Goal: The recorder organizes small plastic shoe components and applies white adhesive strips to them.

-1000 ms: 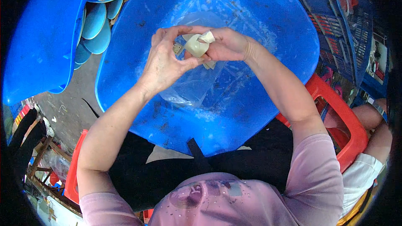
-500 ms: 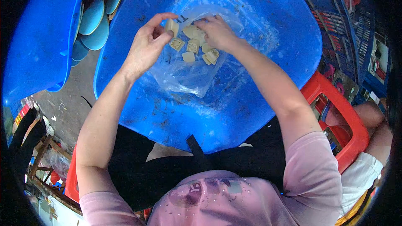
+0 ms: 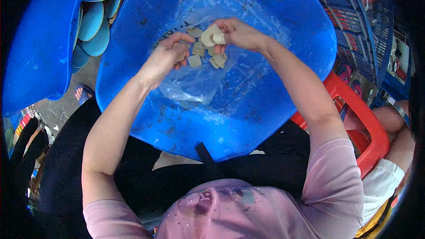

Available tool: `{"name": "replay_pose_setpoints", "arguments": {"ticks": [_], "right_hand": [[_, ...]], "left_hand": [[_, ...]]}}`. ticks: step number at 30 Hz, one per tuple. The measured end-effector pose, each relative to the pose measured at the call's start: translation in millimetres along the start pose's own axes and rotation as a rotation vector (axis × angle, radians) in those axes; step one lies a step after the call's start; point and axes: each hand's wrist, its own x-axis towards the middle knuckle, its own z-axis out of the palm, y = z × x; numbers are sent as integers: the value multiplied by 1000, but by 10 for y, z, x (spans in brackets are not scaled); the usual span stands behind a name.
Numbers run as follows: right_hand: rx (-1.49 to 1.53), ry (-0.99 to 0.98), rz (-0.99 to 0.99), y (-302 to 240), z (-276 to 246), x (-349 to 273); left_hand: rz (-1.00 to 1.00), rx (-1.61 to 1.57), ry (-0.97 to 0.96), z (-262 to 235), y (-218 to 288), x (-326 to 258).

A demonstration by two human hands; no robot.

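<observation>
In my right hand (image 3: 239, 34), raised over a clear plastic bag (image 3: 190, 89), cream flat pieces (image 3: 210, 35) with rounded edges are gripped between thumb and fingers. My left hand (image 3: 164, 57) is to the left with its fingers curled round another cream piece (image 3: 181, 54), mostly hidden by them. Below and between the hands, several loose cream pieces (image 3: 194, 60) lie on the bag, one a studded piece (image 3: 198, 49) with small round marks. The bag lies crumpled inside a large blue plastic tub (image 3: 177, 121), with dark lettering on its far part.
A second blue tub (image 3: 37, 53) stands at the left, beside a stack of light-blue oval pieces (image 3: 94, 24). Blue slatted crates (image 3: 354, 22) are at the far right. A red plastic stool (image 3: 374, 150) and another person's bare leg (image 3: 400, 144) are at the right.
My right hand has lifted cream pieces from the pile and drawn back rightward. My left hand has come down and a little left. A sandalled foot now shows on the floor at left.
</observation>
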Motion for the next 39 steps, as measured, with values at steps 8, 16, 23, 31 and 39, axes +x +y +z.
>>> {"name": "replay_pose_setpoints", "arguments": {"ticks": [8, 16, 23, 31, 39], "right_hand": [[352, -77, -25, -204, 428, 13], [-923, 517, -257, 303, 332, 380], [-924, 596, -184, 314, 507, 547], [-46, 217, 131, 173, 181, 297], [548, -67, 34, -88, 224, 97]], "left_hand": [[182, 167, 207, 97, 106, -44], [191, 109, 350, -310, 213, -82], [170, -59, 272, -251, 266, -115], [186, 287, 102, -280, 274, -149], [92, 394, 91, -107, 242, -182]]}}
